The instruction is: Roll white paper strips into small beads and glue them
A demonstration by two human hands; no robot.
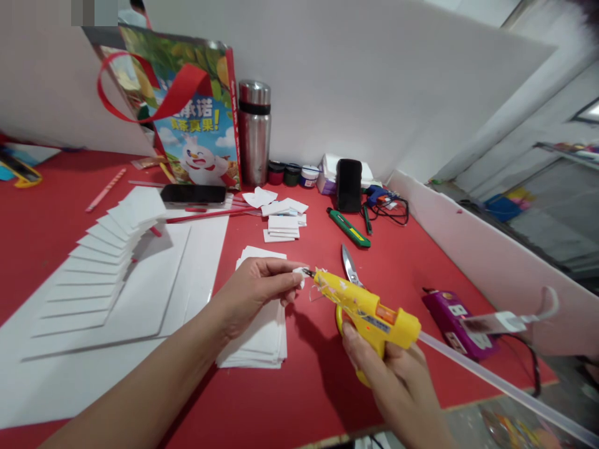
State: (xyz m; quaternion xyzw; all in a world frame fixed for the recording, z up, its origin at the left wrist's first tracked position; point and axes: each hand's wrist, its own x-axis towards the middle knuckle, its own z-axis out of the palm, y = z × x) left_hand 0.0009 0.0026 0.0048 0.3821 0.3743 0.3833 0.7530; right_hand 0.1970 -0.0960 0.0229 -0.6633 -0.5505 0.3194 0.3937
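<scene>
My right hand point(388, 368) is wrapped round the handle of a yellow hot glue gun point(360, 299), which has a long clear glue stick point(505, 386) running out of its back. Between the thumb and fingers of my left hand point(266, 280) is a small white piece of paper point(300, 274). The gun's dark nozzle is at that piece; whether they touch, I cannot tell. Below my left hand lies a stack of white sheets point(255, 340). To the left, a curved staircase of white card steps point(98, 262) stands on a white board point(173, 274).
Scissors point(350, 265) lie partly behind the glue gun, with a green utility knife point(349, 228) beyond. White card pieces point(283, 226), a phone point(194, 194), a steel flask point(255, 134), paint pots point(292, 175) and a gift bag point(196, 125) stand farther back. A purple box point(452, 318) sits right.
</scene>
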